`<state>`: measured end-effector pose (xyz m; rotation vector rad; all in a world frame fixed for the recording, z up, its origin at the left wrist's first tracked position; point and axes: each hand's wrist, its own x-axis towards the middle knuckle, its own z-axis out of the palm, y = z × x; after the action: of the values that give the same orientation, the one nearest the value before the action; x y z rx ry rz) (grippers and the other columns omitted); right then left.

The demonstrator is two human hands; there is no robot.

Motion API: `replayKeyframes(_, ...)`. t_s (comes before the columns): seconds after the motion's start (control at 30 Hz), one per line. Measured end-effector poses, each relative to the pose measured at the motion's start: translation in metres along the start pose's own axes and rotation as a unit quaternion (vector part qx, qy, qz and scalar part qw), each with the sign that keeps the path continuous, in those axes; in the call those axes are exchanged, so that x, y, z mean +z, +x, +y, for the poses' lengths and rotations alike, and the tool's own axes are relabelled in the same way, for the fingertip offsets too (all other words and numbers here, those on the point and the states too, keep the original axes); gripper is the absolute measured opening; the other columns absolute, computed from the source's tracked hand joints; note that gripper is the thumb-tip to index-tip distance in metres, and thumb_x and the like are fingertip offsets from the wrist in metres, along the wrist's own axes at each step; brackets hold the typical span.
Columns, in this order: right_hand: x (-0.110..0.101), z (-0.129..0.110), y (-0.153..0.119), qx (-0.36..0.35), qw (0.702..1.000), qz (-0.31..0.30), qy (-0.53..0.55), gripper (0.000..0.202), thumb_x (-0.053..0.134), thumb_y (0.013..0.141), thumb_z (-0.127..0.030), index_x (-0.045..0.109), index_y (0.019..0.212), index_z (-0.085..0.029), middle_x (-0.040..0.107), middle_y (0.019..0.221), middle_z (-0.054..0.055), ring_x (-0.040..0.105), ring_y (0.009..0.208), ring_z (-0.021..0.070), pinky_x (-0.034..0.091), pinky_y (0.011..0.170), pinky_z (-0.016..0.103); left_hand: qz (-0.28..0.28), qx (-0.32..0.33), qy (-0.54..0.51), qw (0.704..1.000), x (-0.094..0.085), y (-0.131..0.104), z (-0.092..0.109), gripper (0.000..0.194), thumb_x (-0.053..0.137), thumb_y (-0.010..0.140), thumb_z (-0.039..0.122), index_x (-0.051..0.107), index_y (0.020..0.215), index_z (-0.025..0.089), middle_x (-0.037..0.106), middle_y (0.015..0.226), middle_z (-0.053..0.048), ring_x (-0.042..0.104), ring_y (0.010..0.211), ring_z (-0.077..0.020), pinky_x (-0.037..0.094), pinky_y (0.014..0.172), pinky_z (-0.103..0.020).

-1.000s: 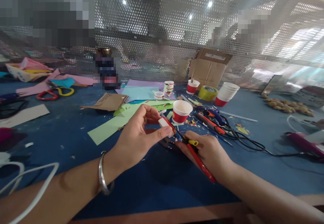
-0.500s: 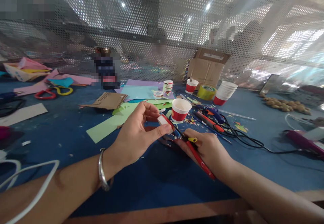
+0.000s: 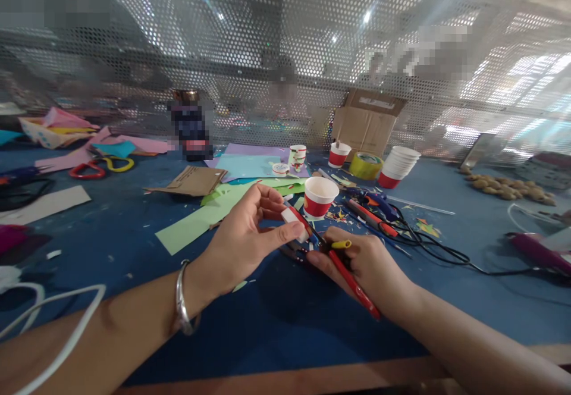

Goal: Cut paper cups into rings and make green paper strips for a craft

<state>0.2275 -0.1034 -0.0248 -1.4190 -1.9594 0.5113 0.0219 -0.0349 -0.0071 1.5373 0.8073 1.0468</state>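
The blue-topped desk [image 3: 250, 335], brown along its near edge, bears an open red-and-white paper cup [image 3: 319, 206] near its middle, a pale green paper strip [image 3: 185, 232] to its left. Toward the far edge, a round yellow tape roll [image 3: 366, 168] lies beside stacked red-and-white paper cups [image 3: 398, 166].

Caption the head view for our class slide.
Left hand holding a small white piece, right hand a red-handled tool; a red-and-white cup stands beyond.

Held piece [image 3: 293, 221]: white, red along one side. Tool handle [image 3: 357, 291]: red. Nearest cup [image 3: 317, 207]: white rim and inside, red band. Surface [image 3: 250, 335]: blue. Strip [image 3: 178, 235]: pale green. Tape [image 3: 363, 168]: yellow. Bangle [image 3: 181, 300]: silver. Box [image 3: 366, 128]: brown, white label. Screen [image 3: 250, 32]: grey, dotted with round holes.
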Motion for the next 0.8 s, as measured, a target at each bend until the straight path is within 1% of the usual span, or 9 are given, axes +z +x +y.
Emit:
replayKeyframes(0.33, 0.0, 0.004, 0.001, -0.008, 0.999, 0.026, -0.042, 0.035, 0.056, 0.094, -0.039, 0.04, 0.068, -0.022, 0.037, 0.054, -0.007, 0.026, 0.051, 0.0091, 0.024, 0.045, 0.023, -0.023, -0.007, -0.035, 0.999, 0.0, 0.0, -0.001, 0.044, 0.084, 0.076, 0.031, 0.05, 0.101, 0.022, 0.056, 0.099, 0.0, 0.06, 0.095, -0.0168, 0.049, 0.085, -0.032)
replayKeyframes(0.43, -0.004, 0.004, 0.005, -0.007, 0.996, 0.082, -0.039, 0.033, 0.057, 0.094, -0.039, 0.043, 0.07, -0.021, 0.042, 0.058, -0.006, 0.034, 0.053, 0.0092, 0.031, 0.048, 0.021, -0.021, 0.004, -0.058, 0.998, -0.002, 0.0, -0.001, 0.043, 0.083, 0.076, 0.027, 0.052, 0.107, 0.023, 0.056, 0.105, -0.001, 0.058, 0.101, -0.0169, 0.049, 0.088, -0.031)
replayKeyframes(0.53, -0.01, 0.006, 0.01, 0.009, 0.99, 0.13, -0.052, 0.033, 0.06, 0.092, -0.041, 0.046, 0.069, -0.021, 0.045, 0.058, -0.005, 0.04, 0.054, 0.0105, 0.035, 0.05, 0.021, -0.045, 0.022, -0.075, 0.996, -0.008, 0.0, 0.001, 0.044, 0.08, 0.078, 0.023, 0.053, 0.112, 0.024, 0.056, 0.11, -0.002, 0.059, 0.1, -0.017, 0.051, 0.085, -0.03)
replayKeyframes(0.57, -0.011, 0.006, 0.011, 0.014, 0.989, 0.136, -0.058, 0.035, 0.06, 0.092, -0.042, 0.045, 0.068, -0.022, 0.044, 0.057, -0.005, 0.04, 0.054, 0.0107, 0.035, 0.05, 0.022, -0.054, 0.039, -0.055, 0.996, -0.01, 0.0, 0.003, 0.043, 0.079, 0.078, 0.022, 0.053, 0.113, 0.025, 0.056, 0.111, -0.002, 0.06, 0.097, -0.0171, 0.052, 0.085, -0.031)
replayKeyframes(0.63, -0.013, 0.008, 0.012, 0.01, 0.987, 0.145, -0.06, 0.036, 0.059, 0.092, -0.043, 0.044, 0.067, -0.022, 0.043, 0.055, -0.005, 0.041, 0.053, 0.0111, 0.036, 0.05, 0.022, -0.073, 0.114, 0.042, 0.99, -0.015, 0.001, 0.007, 0.042, 0.076, 0.08, 0.02, 0.053, 0.114, 0.026, 0.058, 0.111, -0.003, 0.061, 0.095, -0.0182, 0.052, 0.087, -0.034)
replayKeyframes(0.67, -0.014, 0.009, 0.012, 0.0, 0.987, 0.149, -0.059, 0.035, 0.06, 0.091, -0.041, 0.044, 0.067, -0.022, 0.044, 0.056, -0.004, 0.042, 0.054, 0.0115, 0.037, 0.052, 0.022, -0.08, 0.166, 0.134, 0.974, -0.018, 0.001, 0.01, 0.044, 0.075, 0.079, 0.015, 0.055, 0.116, 0.026, 0.059, 0.114, -0.004, 0.061, 0.101, -0.0201, 0.049, 0.094, -0.037)
replayKeyframes(0.7, -0.014, 0.011, 0.011, -0.009, 0.987, 0.151, -0.061, 0.033, 0.06, 0.091, -0.04, 0.044, 0.068, -0.022, 0.045, 0.057, -0.004, 0.044, 0.056, 0.0119, 0.038, 0.054, 0.022, -0.1, 0.245, 0.224, 0.938, -0.02, 0.001, 0.012, 0.045, 0.075, 0.075, 0.011, 0.058, 0.114, 0.026, 0.06, 0.115, -0.005, 0.059, 0.107, -0.0231, 0.046, 0.1, -0.039)
replayKeyframes(0.73, -0.014, 0.012, 0.011, -0.017, 0.986, 0.15, -0.067, 0.032, 0.062, 0.09, -0.038, 0.046, 0.068, -0.022, 0.047, 0.058, -0.004, 0.045, 0.057, 0.0122, 0.039, 0.055, 0.022, -0.117, 0.29, 0.285, 0.906, -0.022, 0.002, 0.014, 0.048, 0.074, 0.073, 0.008, 0.058, 0.114, 0.027, 0.061, 0.116, -0.005, 0.056, 0.113, -0.0259, 0.042, 0.104, -0.042)
replayKeyframes(0.8, -0.015, 0.014, 0.011, -0.016, 0.986, 0.134, -0.093, 0.029, 0.063, 0.089, -0.038, 0.048, 0.071, -0.022, 0.048, 0.058, -0.004, 0.044, 0.055, 0.012, 0.037, 0.055, 0.022, -0.11, 0.312, 0.317, 0.889, -0.026, 0.001, 0.016, 0.053, 0.072, 0.072, 0.005, 0.056, 0.118, 0.028, 0.06, 0.116, -0.006, 0.056, 0.114, -0.0268, 0.043, 0.104, -0.043)
